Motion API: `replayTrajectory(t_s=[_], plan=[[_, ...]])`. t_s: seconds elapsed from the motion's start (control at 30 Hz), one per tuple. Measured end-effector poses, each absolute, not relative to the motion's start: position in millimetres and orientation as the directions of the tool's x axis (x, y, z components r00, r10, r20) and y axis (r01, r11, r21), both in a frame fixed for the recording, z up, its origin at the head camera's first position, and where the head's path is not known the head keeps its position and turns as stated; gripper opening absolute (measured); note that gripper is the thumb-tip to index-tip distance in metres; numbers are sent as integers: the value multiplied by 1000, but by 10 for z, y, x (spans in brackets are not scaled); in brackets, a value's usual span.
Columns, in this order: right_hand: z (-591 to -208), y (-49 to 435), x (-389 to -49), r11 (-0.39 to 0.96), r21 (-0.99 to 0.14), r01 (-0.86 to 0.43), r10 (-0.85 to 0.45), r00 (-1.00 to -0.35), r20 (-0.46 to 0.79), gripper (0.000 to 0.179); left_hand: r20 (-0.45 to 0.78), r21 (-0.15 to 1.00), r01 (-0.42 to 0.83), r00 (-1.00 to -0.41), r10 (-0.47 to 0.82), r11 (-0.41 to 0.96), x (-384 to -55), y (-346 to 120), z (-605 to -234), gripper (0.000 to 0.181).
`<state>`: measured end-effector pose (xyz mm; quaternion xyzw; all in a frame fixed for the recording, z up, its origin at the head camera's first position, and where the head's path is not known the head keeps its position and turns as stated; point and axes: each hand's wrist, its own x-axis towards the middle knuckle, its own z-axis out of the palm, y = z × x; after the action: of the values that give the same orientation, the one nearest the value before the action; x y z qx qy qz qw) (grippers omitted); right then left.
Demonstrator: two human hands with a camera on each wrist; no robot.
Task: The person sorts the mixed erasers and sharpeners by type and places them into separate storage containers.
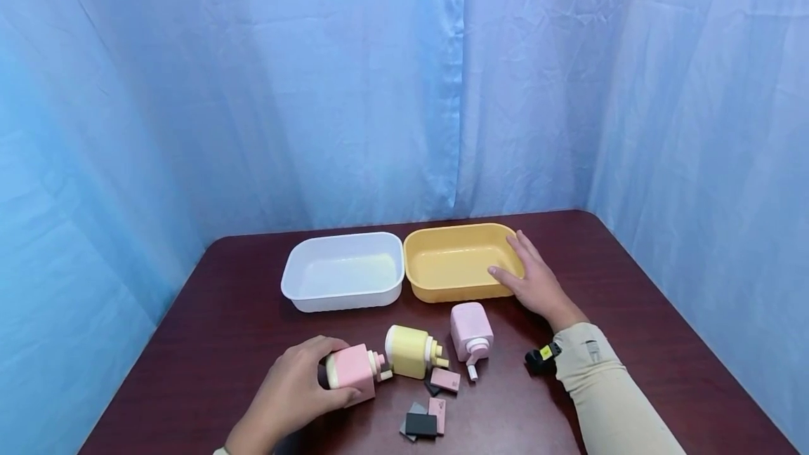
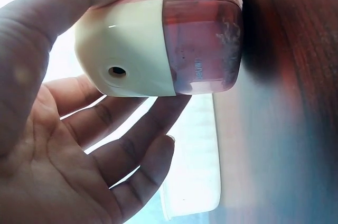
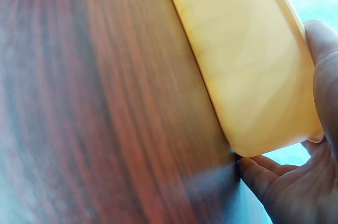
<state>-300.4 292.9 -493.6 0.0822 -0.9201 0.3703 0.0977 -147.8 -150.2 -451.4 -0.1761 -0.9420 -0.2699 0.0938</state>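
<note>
The left hand [image 1: 297,381] holds the pink sharpener [image 1: 354,371] over the table's [image 1: 240,300] near side, with the sharpener's crank [image 1: 384,371] pointing right in the head view. Only the left wrist view shows the round hole [image 2: 117,71] in its cream end and the see-through drawer [image 2: 206,49] on the side toward the table; whether it touches the table I cannot tell. The thumb presses one side, the fingers the other.

Behind stands the white bin [image 1: 344,300]. Just right of the pink sharpener is the yellow sharpener [image 1: 406,353], then small blocks [image 1: 421,425] nearer the person, the yellow bin [image 1: 458,293] behind, and the lilac sharpener [image 1: 470,321].

The right hand [image 1: 537,286] grips the yellow bin's right end, arm stretched forward. The head view shows its thumb over the rim; the right wrist view shows fingers against the outer wall.
</note>
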Motion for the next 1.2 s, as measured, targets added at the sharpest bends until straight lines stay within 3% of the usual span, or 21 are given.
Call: replayTrajectory(t_s=[0.77, 1.2], plan=[[-4941, 2921, -3009, 707, -667, -236, -89, -965, 248, 84, 268, 462, 352, -930, 250, 814, -1573, -1580, -4346, 55], [-4944, 2923, -3011, 712, -661, -238, -86, -963, 255, 81, 324, 429, 402, -904, 277, 809, -1727, -1556, -4208, 52]])
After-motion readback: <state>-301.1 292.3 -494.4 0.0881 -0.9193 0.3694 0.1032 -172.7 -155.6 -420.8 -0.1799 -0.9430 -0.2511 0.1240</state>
